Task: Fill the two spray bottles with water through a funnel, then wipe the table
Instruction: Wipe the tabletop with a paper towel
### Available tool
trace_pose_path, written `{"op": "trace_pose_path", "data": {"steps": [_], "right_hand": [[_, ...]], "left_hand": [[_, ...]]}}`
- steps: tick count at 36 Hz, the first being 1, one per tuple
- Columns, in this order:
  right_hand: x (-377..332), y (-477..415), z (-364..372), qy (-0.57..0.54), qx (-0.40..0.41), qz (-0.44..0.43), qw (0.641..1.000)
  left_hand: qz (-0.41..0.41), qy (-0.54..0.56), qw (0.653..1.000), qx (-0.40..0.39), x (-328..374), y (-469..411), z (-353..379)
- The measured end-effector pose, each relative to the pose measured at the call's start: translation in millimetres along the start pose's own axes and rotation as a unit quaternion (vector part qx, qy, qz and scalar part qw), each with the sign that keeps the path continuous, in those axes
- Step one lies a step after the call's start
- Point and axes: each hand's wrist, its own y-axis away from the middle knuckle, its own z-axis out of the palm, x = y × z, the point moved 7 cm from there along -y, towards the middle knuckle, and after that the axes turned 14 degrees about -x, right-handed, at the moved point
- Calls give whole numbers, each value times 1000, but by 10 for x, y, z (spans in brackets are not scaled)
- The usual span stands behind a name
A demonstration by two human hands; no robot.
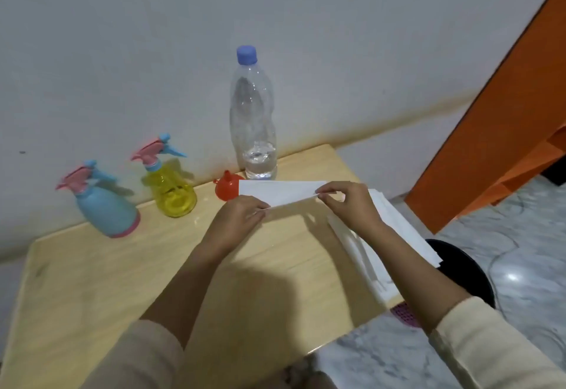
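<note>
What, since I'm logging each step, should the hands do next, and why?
Probably lower the tissue, pinched between left hand and right hand, onto the table and wipe: blue spray bottle and yellow spray bottle are capped, water bottle nearly empty.

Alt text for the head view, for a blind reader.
The left hand and right hand pinch a white tissue over a wooden table. Behind are a blue spray bottle, a yellow spray bottle, a red funnel and a nearly empty water bottle.
</note>
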Motion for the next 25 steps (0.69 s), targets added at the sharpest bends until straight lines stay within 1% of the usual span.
{"op": "trace_pose_path", "data": {"steps": [3, 6, 8, 9, 11, 12, 13, 15, 16, 17, 18, 19, 21, 23, 25], "right_hand": [[204, 47, 361, 24, -52, 25, 998], [389, 148, 710, 76, -98, 37, 992], [496, 256, 862, 96, -114, 44, 988], [528, 315, 916, 108, -121, 45, 986], [551, 430, 997, 174, -133, 36, 975], [547, 495, 1021, 216, -125, 32, 968], [515, 567, 1034, 248, -98, 24, 964], [380, 703, 1081, 256, -18, -6, 967], [299, 745, 1131, 250, 15, -12, 968], [257, 756, 1217, 241, 27, 0, 970], [244, 744, 1327, 229, 21, 28, 973], [250, 712, 1452, 214, 7, 64, 975], [279, 604, 1697, 197, -9, 132, 971], [296, 479, 1895, 190, -1, 182, 965], [324, 355, 2048, 186, 10, 221, 957]], "left_hand": [[-20, -31, 998, -41, -262, 260, 324], [-44, -15, 997, -64, -494, 511, 655], [-39, -36, 996, -72, -541, 651, 850], [-29, -43, 995, -90, -537, 704, 949], [3, -49, 994, -95, -523, 778, 1062], [19, -50, 994, -96, -499, 806, 1091], [33, -56, 994, -93, -483, 837, 1113], [44, -86, 994, -58, -466, 956, 1078], [34, -103, 994, -33, -495, 1031, 1027], [10, -113, 994, -12, -568, 1122, 974], [-29, -113, 993, 9, -698, 1231, 928], [-82, -105, 991, 33, -859, 1355, 862], [-201, -89, 972, 77, -1203, 1598, 741], [-288, -94, 949, 89, -1473, 1774, 670], [-329, -103, 936, 78, -1639, 1867, 638]]}}
